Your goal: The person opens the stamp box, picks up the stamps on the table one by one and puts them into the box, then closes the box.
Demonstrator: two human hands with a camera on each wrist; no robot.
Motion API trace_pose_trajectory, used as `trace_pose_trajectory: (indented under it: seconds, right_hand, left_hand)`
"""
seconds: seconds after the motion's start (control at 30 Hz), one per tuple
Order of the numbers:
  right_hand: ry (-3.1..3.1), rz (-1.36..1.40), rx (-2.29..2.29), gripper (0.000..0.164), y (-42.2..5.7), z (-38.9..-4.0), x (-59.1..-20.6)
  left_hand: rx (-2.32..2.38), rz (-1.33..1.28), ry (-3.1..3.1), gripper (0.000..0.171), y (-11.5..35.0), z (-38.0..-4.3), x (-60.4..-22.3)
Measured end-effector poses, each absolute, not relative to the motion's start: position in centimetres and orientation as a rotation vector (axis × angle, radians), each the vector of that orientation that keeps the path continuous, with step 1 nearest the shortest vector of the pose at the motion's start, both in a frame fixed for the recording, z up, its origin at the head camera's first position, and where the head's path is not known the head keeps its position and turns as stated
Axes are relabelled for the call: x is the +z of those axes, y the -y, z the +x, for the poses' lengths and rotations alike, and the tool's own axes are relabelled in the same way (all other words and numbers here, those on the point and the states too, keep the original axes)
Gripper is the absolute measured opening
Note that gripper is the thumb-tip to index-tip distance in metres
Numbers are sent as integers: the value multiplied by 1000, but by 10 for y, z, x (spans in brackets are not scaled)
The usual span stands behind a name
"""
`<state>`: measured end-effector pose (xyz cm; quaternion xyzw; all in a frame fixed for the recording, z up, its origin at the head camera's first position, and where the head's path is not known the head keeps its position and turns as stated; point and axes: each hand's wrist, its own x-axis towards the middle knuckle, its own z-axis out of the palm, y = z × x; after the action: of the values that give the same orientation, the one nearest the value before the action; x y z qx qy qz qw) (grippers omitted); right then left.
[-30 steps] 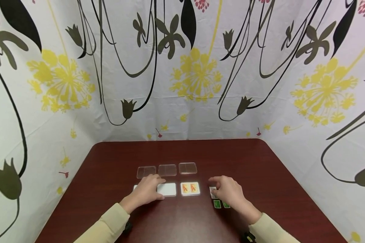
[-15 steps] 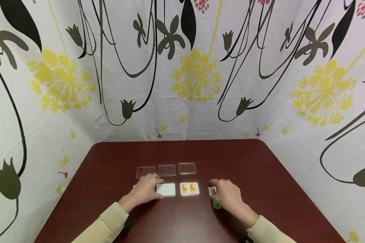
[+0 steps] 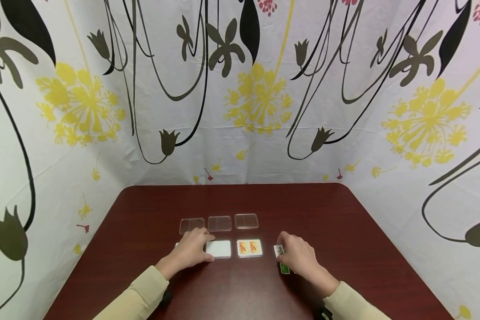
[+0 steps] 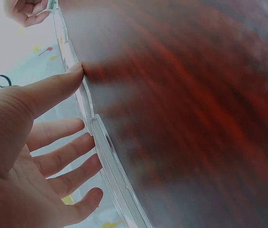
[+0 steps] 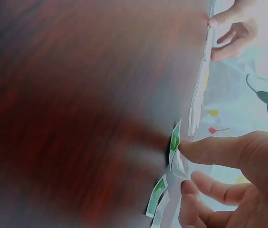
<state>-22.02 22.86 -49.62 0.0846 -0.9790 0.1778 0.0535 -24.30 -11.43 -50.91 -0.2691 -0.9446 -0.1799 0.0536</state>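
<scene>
Evidently, the governing relation is at the right hand [image 3: 302, 258]: the pale card [image 3: 278, 250] lies at its 9 o'clock, between thumb and forefinger (12 o'clock being the table's far edge). The green card [image 3: 285, 268] lies at the pale card's 5 o'clock, so the pair lines up along an 11-to-5 axis. The right hand is much the nearer; the left hand [image 3: 188, 252] is well apart at 9 o'clock, beyond the picture case [image 3: 250, 248], whose long axis runs 9 to 3.

Fingers: right thumb and forefinger appear to pinch the pale card, though how firmly cannot be told. Left fingers are spread, thumb and fingertips touching the case edges, with the white case [image 3: 218, 249] at 3 o'clock.

Count: three clear trays in a row at 12 o'clock on the table [image 3: 240, 289]; one white case; one picture case bearing two orange pictures; one sliver of a further case under the left hand; two green faces in the right-wrist view. Other cards may be hidden.
</scene>
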Motion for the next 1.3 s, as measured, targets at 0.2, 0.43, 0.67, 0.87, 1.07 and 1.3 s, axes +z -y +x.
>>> trace_pose_trajectory:
  seconds: [0.2, 0.43, 0.67, 0.87, 1.07, 1.3]
  right_hand:
    - [2969, 246, 620, 24, -228, -220, -498]
    - [2913, 263, 740, 30, -231, -220, -500]
    - [2827, 262, 984, 32, -235, -226, -499]
    - [2774, 291, 1180, 35, -230, -227, -497]
    - [2758, 337, 1259, 36, -218, -227, -488]
    - [2725, 411, 1272, 34, -200, -228, -483]
  left_hand:
    - [-543, -809, 2876, 56, 115, -243, -508]
    - [-546, -804, 2882, 56, 115, -241, -508]
    - [-560, -785, 2891, 56, 116, -240, -507]
    - [-549, -783, 2899, 57, 117, -240, -508]
    - [-558, -782, 2914, 58, 119, -241, -509]
    - [-579, -785, 2923, 55, 119, -242, -508]
